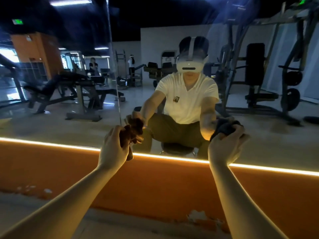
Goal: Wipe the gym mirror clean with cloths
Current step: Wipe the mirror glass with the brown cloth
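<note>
The gym mirror (69,121) fills the wall ahead, its lower edge lit by a glowing strip. My left hand (113,147) grips a bunched brown cloth (126,137) held against the glass near the mirror's bottom edge. My right hand (226,145) grips a dark cloth (224,128), also pressed to the low part of the mirror. Both arms reach forward. The reflection shows a seated person in a white shirt holding the same two cloths.
Below the mirror runs a lit strip (51,144) above an orange wall panel (155,183) with chipped paint at its base. A vertical seam (115,75) splits the mirror left of centre. Reflected benches, weight machines and two distant people show behind.
</note>
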The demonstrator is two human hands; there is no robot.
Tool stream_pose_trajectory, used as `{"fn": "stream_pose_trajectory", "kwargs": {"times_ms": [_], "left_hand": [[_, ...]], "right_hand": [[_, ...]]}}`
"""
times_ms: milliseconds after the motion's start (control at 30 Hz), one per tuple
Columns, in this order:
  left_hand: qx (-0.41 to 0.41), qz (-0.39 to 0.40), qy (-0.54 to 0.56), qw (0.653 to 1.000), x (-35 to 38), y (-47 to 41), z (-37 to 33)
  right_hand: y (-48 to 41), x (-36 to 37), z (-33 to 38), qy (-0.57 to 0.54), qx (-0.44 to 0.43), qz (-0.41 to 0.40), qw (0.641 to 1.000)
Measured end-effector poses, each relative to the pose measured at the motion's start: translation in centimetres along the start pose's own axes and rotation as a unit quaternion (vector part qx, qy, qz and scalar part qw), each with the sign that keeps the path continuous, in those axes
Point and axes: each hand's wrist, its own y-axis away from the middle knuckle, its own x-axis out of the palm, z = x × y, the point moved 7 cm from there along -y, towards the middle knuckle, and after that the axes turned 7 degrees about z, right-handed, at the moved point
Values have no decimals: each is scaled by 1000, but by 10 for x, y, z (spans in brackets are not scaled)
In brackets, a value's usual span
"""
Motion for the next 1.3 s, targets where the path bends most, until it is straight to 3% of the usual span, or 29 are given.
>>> {"fn": "stream_pose_trajectory", "kwargs": {"times_ms": [167, 300, 367, 433, 500, 533, 567, 700, 767, 833, 867, 967, 1000, 1067, 1133, 1200, 1300], "left_hand": [[-27, -76, 50, 996, -32, 20, 37], [-16, -92, 16, 996, -49, 17, 77], [-27, -115, 34, 992, -60, 4, 86], [-11, -130, 58, 990, -64, -12, 85], [5, -125, 72, 990, -58, -24, 86], [9, -119, 69, 990, -52, -28, 90], [15, -113, 60, 992, -47, -33, 93], [41, -102, 30, 993, -32, -48, 98], [50, -108, 28, 993, -29, -49, 96], [58, -105, 21, 993, -27, -51, 97], [58, -103, 23, 993, -27, -51, 98], [67, -95, 45, 992, -27, -51, 101], [75, -98, 43, 991, -28, -52, 101], [94, -98, 34, 990, -29, -54, 101], [105, -93, 33, 990, -30, -55, 99], [103, -90, 38, 990, -30, -56, 100], [99, -74, 53, 991, -30, -56, 103]], "right_hand": [[48, 66, 73, -10, -163, 42, 986], [110, 139, 123, 20, -338, 91, 937], [147, 169, 125, 65, -425, 142, 892], [186, 187, 111, 115, -520, 200, 822], [206, 194, 86, 166, -572, 265, 758], [204, 192, 79, 186, -581, 278, 742], [193, 186, 80, 188, -576, 273, 747], [113, 142, 127, 131, -487, 107, 857], [102, 135, 135, 110, -451, 52, 884], [128, 151, 117, 132, -451, 75, 879], [147, 163, 98, 148, -453, 127, 870], [203, 186, 64, 187, -536, 248, 785], [200, 184, 69, 177, -542, 256, 781], [163, 168, 96, 140, -475, 206, 844], [116, 141, 125, 128, -383, 101, 909], [98, 128, 131, 90, -350, 55, 931], [137, 148, 105, 72, -306, 110, 943]]}}
